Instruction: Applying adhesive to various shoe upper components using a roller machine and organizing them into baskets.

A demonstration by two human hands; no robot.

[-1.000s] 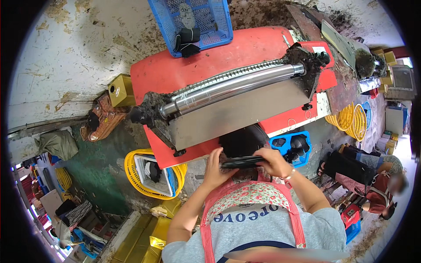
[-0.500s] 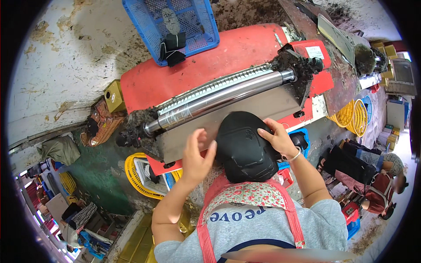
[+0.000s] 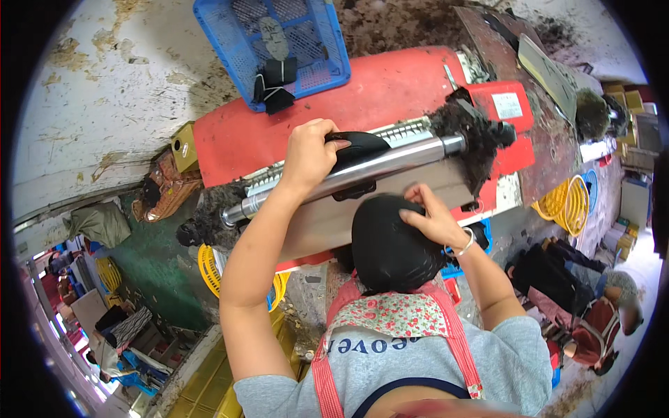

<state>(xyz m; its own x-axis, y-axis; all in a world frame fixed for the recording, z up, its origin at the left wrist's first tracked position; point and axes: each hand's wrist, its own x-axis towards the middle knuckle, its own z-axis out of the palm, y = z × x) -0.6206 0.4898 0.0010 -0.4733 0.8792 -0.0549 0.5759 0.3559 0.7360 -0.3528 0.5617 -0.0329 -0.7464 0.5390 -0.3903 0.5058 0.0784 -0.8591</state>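
My left hand (image 3: 311, 157) reaches over the machine and pinches the upper edge of a black padded piece (image 3: 359, 148). That piece runs behind the shiny metal roller (image 3: 362, 169), and a black end shows below it on the metal plate. Against my apron rests another rounded black padded piece (image 3: 390, 240), smooth and domed; whether it is one or a stack, I cannot tell. My right hand (image 3: 433, 221) is at its upper right edge, with the thumb on its surface and the fingers curled.
Beyond the red machine cover (image 3: 390, 73) stands a blue plastic basket (image 3: 306, 90) with black pieces inside. A yellow basket (image 3: 209, 272) sits below left, and more yellow baskets (image 3: 563, 205) stand at right. Another person (image 3: 599, 306) is at the far right.
My left hand has moved up and away to the roller, where it now holds a black piece. The molded piece that lay on top at my apron is gone, showing a smoother one.
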